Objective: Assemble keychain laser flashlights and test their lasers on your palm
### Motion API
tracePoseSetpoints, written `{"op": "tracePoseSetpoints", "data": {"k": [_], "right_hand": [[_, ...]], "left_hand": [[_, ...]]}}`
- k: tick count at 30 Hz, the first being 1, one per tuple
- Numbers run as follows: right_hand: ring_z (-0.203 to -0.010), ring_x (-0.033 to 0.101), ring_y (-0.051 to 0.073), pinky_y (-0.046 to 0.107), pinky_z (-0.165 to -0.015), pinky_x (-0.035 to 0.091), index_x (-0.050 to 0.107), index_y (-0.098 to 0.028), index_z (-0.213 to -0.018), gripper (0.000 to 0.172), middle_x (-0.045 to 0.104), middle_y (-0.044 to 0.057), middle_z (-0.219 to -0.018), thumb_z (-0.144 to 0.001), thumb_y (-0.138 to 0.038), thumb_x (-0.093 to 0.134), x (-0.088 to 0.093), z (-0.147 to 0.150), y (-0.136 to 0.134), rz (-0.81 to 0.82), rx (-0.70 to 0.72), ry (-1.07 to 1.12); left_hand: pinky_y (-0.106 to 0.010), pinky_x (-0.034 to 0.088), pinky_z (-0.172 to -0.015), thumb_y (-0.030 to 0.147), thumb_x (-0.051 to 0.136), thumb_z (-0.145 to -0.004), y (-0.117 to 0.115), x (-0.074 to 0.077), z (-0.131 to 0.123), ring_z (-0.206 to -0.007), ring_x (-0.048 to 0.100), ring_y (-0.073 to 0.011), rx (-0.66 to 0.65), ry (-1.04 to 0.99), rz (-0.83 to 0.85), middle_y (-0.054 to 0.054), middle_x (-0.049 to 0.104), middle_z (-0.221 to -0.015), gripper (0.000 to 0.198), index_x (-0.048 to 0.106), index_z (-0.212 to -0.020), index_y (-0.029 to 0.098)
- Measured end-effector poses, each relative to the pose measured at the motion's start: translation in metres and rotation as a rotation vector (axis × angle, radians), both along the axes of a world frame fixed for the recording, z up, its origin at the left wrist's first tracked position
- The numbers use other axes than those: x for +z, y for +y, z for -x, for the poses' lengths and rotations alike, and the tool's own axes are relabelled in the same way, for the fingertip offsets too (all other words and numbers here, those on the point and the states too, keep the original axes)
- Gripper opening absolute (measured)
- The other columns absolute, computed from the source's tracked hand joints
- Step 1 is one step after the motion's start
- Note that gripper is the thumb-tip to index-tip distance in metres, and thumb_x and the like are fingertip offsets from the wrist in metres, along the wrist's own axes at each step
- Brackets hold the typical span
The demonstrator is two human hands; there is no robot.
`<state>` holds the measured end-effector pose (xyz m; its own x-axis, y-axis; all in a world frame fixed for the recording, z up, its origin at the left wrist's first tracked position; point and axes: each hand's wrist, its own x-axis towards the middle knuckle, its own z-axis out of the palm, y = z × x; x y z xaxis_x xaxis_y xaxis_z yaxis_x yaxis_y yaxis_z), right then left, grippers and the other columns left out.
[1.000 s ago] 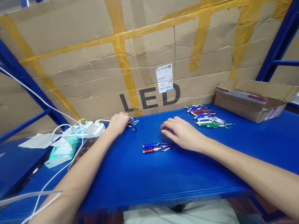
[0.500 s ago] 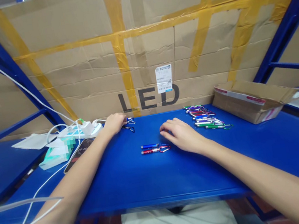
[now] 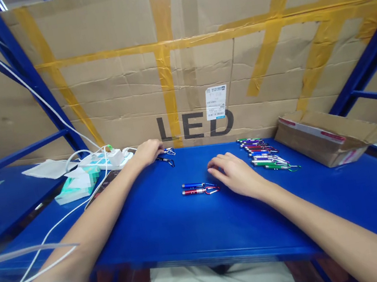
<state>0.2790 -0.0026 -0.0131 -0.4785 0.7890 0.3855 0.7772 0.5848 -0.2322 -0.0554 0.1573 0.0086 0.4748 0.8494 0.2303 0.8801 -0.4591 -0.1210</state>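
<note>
My left hand (image 3: 149, 152) is at the back left of the blue table, fingers bent down over small pens with carabiner clips; a black clip (image 3: 167, 160) and a silver-blue clip (image 3: 169, 151) stick out beside its fingertips. What the fingers grip is hidden. My right hand (image 3: 232, 173) hovers or rests mid-table, fingers loosely curled and apart, holding nothing. Left of it lie a blue pen (image 3: 191, 186) and a red pen (image 3: 193, 191), side by side with their clips to the right. A row of several coloured pens (image 3: 259, 152) lies to the right of my right hand.
An open cardboard box (image 3: 323, 139) stands at the back right. At the left are a white power strip (image 3: 119, 159) with cables, a green-and-white packet (image 3: 74, 187) and a phone partly under my left forearm. A tall cardboard sheet (image 3: 123, 99) closes off the back.
The whole view has shifted, so the scene sits slightly further right. Both hands keep nearly the same places over the table, and the pens lie as before.
</note>
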Motion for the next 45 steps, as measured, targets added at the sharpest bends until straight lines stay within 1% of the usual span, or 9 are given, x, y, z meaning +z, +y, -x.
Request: {"op": "tracePoseSetpoints", "data": {"k": [3, 7, 16, 23, 31, 33, 38, 42, 45], "right_hand": [[-0.100, 0.064, 0.028, 0.044, -0.096, 0.048, 0.069, -0.022, -0.108, 0.023, 0.076, 0.010, -0.109, -0.115, -0.032, 0.049, 0.001, 0.001, -0.001, 0.011, -0.004, -0.003], [-0.101, 0.065, 0.027, 0.044, -0.098, 0.048, 0.069, -0.022, -0.108, 0.023, 0.076, 0.009, -0.108, -0.115, -0.031, 0.050, 0.001, 0.002, 0.000, 0.019, -0.001, -0.006], [-0.102, 0.068, 0.027, 0.046, -0.102, 0.047, 0.070, -0.021, -0.107, 0.023, 0.076, 0.010, -0.108, -0.114, -0.030, 0.049, 0.002, 0.002, 0.000, 0.021, -0.004, -0.004], [-0.105, 0.068, 0.028, 0.048, -0.105, 0.047, 0.070, -0.021, -0.107, 0.023, 0.076, 0.010, -0.110, -0.114, -0.031, 0.050, 0.002, 0.002, -0.001, 0.038, -0.007, -0.004], [-0.110, 0.063, 0.026, 0.041, -0.101, 0.049, 0.071, -0.024, -0.116, 0.018, 0.073, 0.008, -0.115, -0.114, -0.032, 0.055, 0.014, 0.009, -0.018, 0.068, 0.258, 0.070], [-0.111, 0.061, 0.026, 0.041, -0.100, 0.048, 0.072, -0.025, -0.122, 0.019, 0.072, 0.008, -0.117, -0.114, -0.034, 0.057, 0.015, 0.016, -0.024, 0.076, 0.304, 0.055], [-0.108, 0.059, 0.028, 0.043, -0.097, 0.049, 0.073, -0.023, -0.130, 0.026, 0.070, 0.011, -0.119, -0.115, -0.035, 0.055, 0.007, 0.033, -0.030, 0.065, 0.324, -0.057], [-0.104, 0.059, 0.027, 0.041, -0.094, 0.049, 0.073, -0.022, -0.124, 0.024, 0.069, 0.011, -0.113, -0.115, -0.031, 0.053, 0.002, 0.038, -0.031, 0.088, 0.313, -0.087], [-0.103, 0.056, 0.027, 0.042, -0.092, 0.048, 0.071, -0.021, -0.116, 0.019, 0.069, 0.011, -0.113, -0.114, -0.029, 0.054, 0.004, 0.038, -0.034, 0.100, 0.304, -0.083]], "left_hand": [[-0.028, 0.055, -0.089, 0.018, 0.068, -0.095, -0.005, 0.004, 0.013, -0.104, 0.078, -0.0250, -0.022, 0.022, 0.062, -0.006, 0.084, -0.110, 0.021, 0.084, -0.107, 0.026], [-0.030, 0.056, -0.089, 0.022, 0.071, -0.092, -0.012, 0.003, 0.021, -0.099, 0.080, -0.0265, -0.029, 0.041, 0.076, -0.008, 0.085, -0.108, 0.020, 0.084, -0.107, 0.026], [-0.033, 0.057, -0.090, 0.023, 0.064, -0.098, -0.005, 0.001, 0.010, -0.109, 0.077, -0.0307, 0.045, 0.111, 0.034, -0.015, 0.081, -0.119, 0.022, 0.082, -0.112, 0.021], [-0.036, 0.056, -0.092, 0.019, 0.065, -0.099, -0.012, 0.004, 0.002, -0.113, 0.075, -0.0350, 0.089, 0.094, -0.008, -0.020, 0.078, -0.118, 0.015, 0.078, -0.104, 0.014], [-0.034, 0.054, -0.091, 0.037, 0.058, -0.110, -0.047, 0.009, -0.016, -0.108, 0.074, -0.0281, -0.002, -0.124, -0.005, -0.012, 0.080, -0.115, 0.024, 0.074, -0.110, 0.019], [-0.033, 0.054, -0.085, 0.044, 0.053, -0.112, -0.064, 0.004, -0.021, -0.098, 0.075, -0.0242, -0.041, -0.229, 0.040, -0.008, 0.082, -0.111, 0.031, 0.075, -0.114, 0.021], [-0.035, 0.056, -0.091, 0.071, 0.059, -0.104, -0.094, -0.020, -0.027, -0.101, 0.074, -0.0244, -0.305, -1.052, 0.329, -0.012, 0.080, -0.118, 0.058, 0.076, -0.122, 0.018], [-0.032, 0.058, -0.081, 0.085, 0.055, -0.098, -0.097, -0.030, -0.026, -0.094, 0.073, -0.0229, -0.188, -1.467, 0.582, -0.014, 0.078, -0.115, 0.076, 0.076, -0.123, 0.016], [-0.030, 0.059, -0.080, 0.087, 0.046, -0.100, -0.095, -0.029, -0.025, -0.097, 0.073, -0.0226, -0.171, -1.625, 0.699, -0.015, 0.078, -0.119, 0.081, 0.075, -0.124, 0.016]]}}
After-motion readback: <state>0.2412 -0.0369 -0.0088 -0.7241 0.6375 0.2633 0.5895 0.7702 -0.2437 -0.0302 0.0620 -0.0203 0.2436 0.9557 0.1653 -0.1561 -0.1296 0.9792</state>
